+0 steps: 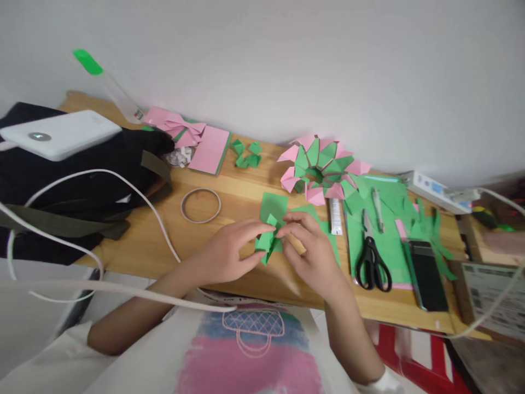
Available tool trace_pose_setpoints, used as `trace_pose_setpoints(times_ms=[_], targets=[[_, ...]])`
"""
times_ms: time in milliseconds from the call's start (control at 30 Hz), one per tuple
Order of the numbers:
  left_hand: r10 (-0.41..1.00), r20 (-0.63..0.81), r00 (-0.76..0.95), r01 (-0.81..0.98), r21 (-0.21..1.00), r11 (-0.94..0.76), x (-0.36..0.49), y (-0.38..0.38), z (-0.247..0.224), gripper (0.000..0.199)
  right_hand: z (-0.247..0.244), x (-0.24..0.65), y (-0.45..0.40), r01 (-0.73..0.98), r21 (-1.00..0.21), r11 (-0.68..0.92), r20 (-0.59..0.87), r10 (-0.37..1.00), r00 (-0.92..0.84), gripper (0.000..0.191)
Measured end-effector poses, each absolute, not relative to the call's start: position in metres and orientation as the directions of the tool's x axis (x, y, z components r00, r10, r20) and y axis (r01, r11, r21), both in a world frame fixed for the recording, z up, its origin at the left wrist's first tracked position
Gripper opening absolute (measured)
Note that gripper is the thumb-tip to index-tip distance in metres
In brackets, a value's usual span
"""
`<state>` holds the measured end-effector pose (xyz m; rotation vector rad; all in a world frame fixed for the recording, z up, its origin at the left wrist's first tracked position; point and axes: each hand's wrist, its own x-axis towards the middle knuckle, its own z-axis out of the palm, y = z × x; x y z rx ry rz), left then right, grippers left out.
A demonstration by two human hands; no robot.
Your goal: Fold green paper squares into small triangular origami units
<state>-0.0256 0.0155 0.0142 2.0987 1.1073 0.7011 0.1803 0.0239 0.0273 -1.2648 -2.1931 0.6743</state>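
Note:
A small folded piece of green paper (pixel 266 241) is held above the wooden table, near its front edge. My left hand (pixel 233 249) pinches its left side between thumb and fingers. At the upper right of the same piece, the fingertips of my right hand (pixel 305 246) are drawn together on the paper. Just beyond lies a flat green paper square (pixel 274 206). More green paper (pixel 330 232) shows partly behind my right hand. Farther back sits a ring of folded pink and green paper (pixel 322 169), its points fanned outward.
Right of my hands are a glue tube (pixel 335 216), black scissors (pixel 372 265), a cutter (pixel 378 210) and a phone (pixel 429 276). A tape ring (pixel 200 206), pink paper (pixel 210 149) and green folded scraps (pixel 247 155) lie leftward. A white cable (pixel 156 210) crosses from the black bag (pixel 82 191).

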Motion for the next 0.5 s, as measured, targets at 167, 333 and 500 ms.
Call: trace_pose_setpoints(times_ms=[167,333,500], targets=[[0.870,0.138,0.473,0.436,0.822,-0.367,-0.026,0.014,0.016,0.042,0.026,0.182,0.015,0.553,-0.723,0.415,0.242,0.901,-0.360,0.017],[0.882,0.154,0.446,0.364,0.869,-0.336,-0.025,0.014,0.020,0.041,0.027,0.183,0.009,0.511,-0.756,0.409,0.270,0.906,-0.325,0.017],[0.867,0.145,0.477,0.337,0.881,-0.333,-0.025,0.014,0.020,0.051,0.028,0.186,0.008,0.470,-0.801,0.370,0.254,0.922,-0.293,0.020]])
